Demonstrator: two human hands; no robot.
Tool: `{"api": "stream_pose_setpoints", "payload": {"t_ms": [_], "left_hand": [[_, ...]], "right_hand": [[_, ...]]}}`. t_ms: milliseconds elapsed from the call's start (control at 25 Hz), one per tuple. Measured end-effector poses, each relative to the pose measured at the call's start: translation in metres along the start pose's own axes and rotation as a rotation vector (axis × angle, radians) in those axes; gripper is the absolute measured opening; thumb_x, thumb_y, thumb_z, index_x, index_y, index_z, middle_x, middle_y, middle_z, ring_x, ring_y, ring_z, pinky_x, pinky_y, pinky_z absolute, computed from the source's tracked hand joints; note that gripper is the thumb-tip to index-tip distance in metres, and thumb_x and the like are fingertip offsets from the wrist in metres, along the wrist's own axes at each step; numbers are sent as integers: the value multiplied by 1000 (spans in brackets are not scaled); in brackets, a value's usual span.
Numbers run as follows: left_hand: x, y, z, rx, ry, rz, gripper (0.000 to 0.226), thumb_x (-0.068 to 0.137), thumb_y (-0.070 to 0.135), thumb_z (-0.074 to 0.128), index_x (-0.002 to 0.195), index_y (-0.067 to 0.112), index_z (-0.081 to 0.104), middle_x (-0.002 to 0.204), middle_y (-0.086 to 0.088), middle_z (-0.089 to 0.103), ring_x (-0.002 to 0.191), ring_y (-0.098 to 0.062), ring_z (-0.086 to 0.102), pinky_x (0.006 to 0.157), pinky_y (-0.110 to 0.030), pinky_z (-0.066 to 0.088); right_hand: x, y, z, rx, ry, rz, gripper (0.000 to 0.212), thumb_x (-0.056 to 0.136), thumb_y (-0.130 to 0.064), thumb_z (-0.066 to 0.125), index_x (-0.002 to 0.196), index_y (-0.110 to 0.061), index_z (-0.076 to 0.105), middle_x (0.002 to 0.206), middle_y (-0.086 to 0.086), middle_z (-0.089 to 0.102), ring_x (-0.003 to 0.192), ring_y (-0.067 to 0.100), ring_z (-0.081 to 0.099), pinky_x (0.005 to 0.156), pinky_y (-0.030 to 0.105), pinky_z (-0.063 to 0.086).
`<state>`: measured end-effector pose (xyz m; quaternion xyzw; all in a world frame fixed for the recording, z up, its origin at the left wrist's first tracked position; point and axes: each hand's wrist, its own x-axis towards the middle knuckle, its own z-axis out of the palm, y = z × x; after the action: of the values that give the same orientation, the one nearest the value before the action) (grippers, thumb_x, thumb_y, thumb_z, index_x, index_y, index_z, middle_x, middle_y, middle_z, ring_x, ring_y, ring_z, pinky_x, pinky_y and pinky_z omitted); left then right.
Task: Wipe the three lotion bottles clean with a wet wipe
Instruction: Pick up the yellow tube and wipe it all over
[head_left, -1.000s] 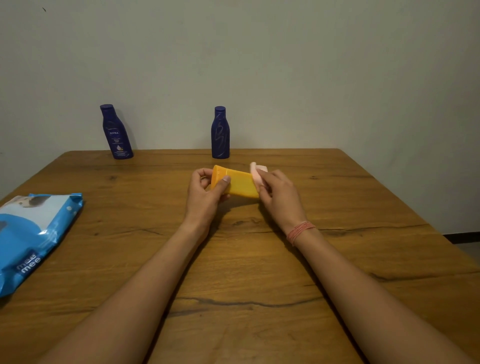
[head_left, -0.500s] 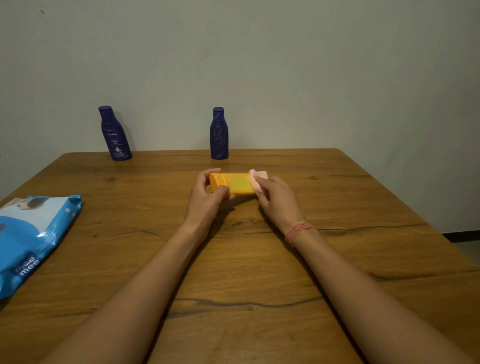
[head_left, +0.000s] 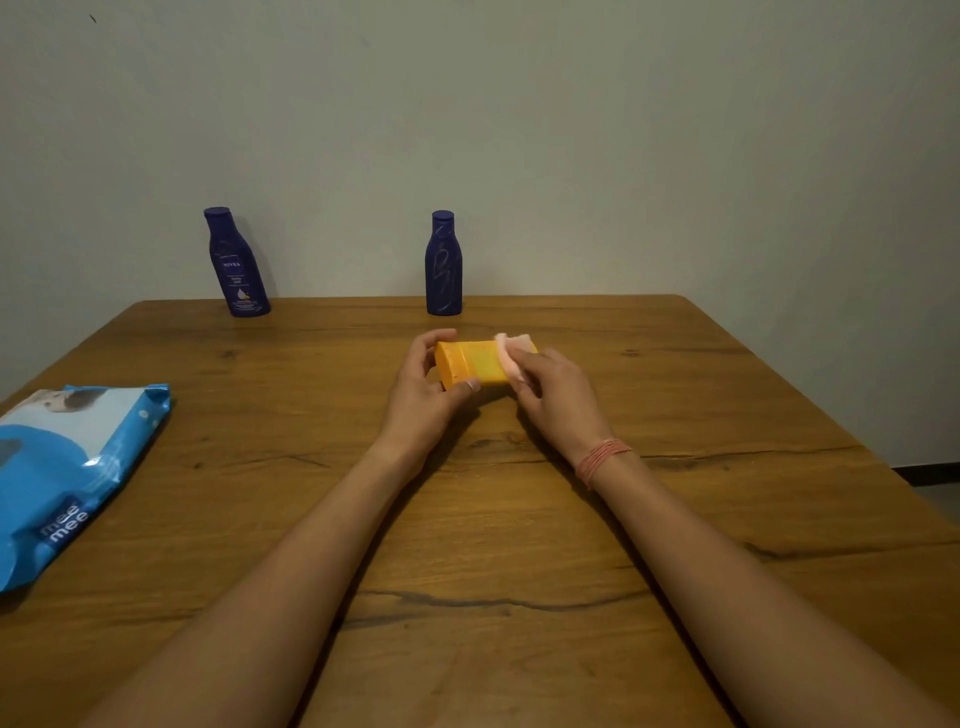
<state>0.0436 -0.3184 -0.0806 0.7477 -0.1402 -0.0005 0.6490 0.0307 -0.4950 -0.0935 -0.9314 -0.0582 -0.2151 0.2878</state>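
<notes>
Lotion bottles stand three in all on the wooden counter (head_left: 675, 519), and the work is on the yellow-orange one. Largest of the loose things, the blue wet-wipe pack (head_left: 67, 467) lies flat at the near left edge, well apart from the hands. Two dark blue bottles stand upright at the far edge by the wall: the Nivea bottle (head_left: 236, 265) to the left, the second blue bottle (head_left: 443, 267) near the middle, neither touched.

The yellow-orange bottle (head_left: 470, 364) lies sideways, held between the hands just nearer than the middle blue bottle. A second ago it sat tilted, its left end raised; now it is level and lower, close to the counter. The left hand (head_left: 423, 400) grips its left end, fingers curled over the far side, thumb on the near face. The right hand (head_left: 553, 397) pinches the pale pink wet wipe (head_left: 511, 353) against the bottle's right end.

Judging by this, the wiping is on the first bottle's end, with two blue bottles left.
</notes>
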Motion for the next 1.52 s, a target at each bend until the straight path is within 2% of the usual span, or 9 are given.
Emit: {"api": "stream_pose_setpoints", "payload": {"t_ms": [160, 320, 400, 520, 640, 920, 1160, 1400, 1520], "left_hand": [[3, -2, -1, 55, 58, -75, 59, 79, 40, 76, 131, 29, 49, 129, 7, 48, 120, -13, 49, 97, -38, 52], [4, -4, -2, 1, 127, -153, 80, 62, 84, 61, 111, 21, 56, 108, -6, 66, 93, -25, 71, 87, -46, 59], [4, -3, -1, -1, 128, -158, 72, 76, 80, 50, 109, 17, 58, 98, -9, 69, 77, -24, 73, 78, -42, 62], [2, -1, 6, 135, 53, -120, 48, 94, 59, 44, 111, 15, 55, 96, -8, 68, 61, -15, 68, 62, -28, 59], [1, 0, 8, 212, 16, -118, 36, 98, 50, 43, 114, 20, 52, 105, -5, 64, 65, -14, 69, 62, -24, 58], [3, -1, 3, 67, 140, -139, 30, 103, 41, 40, 112, 18, 56, 104, -6, 64, 76, -13, 68, 60, -22, 57], [5, 0, 2, -26, 127, -203, 31, 102, 43, 40, 121, 20, 48, 108, -10, 65, 68, -19, 70, 62, -26, 59], [4, -1, 0, -102, 194, -204, 31, 105, 39, 37, 117, 16, 54, 101, -9, 65, 68, -13, 66, 55, -23, 55], [5, -2, -1, -157, 161, -221, 32, 105, 40, 37, 118, 17, 54, 96, -12, 68, 63, -13, 66, 60, -28, 56]], "right_hand": [[0, 9, -4, 1, -7, 83, 43, 95, -15, 55, 138, -20, 50, 112, 1, 58, 103, 13, 55, 92, 29, 50], [-7, -30, 3, 112, 59, -171, 47, 92, -11, 58, 138, -18, 50, 112, -2, 56, 96, 6, 51, 80, 16, 46], [-8, -33, 7, 86, 84, -236, 47, 92, -11, 59, 137, -19, 51, 111, -2, 56, 94, 7, 53, 78, 18, 49], [-2, -15, 2, 47, 105, -59, 43, 94, -13, 57, 137, -19, 52, 110, -1, 57, 95, 9, 54, 81, 24, 52], [1, -1, -3, 21, 66, 39, 42, 96, -16, 56, 138, -18, 51, 111, 1, 58, 98, 10, 55, 81, 21, 49], [-10, -41, 16, 106, -6, -177, 46, 96, -18, 54, 141, -18, 47, 111, -2, 59, 97, 7, 53, 85, 21, 48], [1, 9, -7, -76, -15, 118, 46, 96, -21, 54, 142, -23, 45, 116, 1, 60, 104, 14, 57, 87, 30, 52], [-15, -45, 14, 80, -77, -187, 52, 95, -22, 56, 144, -24, 41, 113, -2, 61, 95, 8, 56, 82, 26, 52], [-8, -35, 11, -11, -21, -157, 50, 95, -23, 55, 144, -26, 41, 113, -3, 61, 94, 8, 56, 80, 26, 53]]}}
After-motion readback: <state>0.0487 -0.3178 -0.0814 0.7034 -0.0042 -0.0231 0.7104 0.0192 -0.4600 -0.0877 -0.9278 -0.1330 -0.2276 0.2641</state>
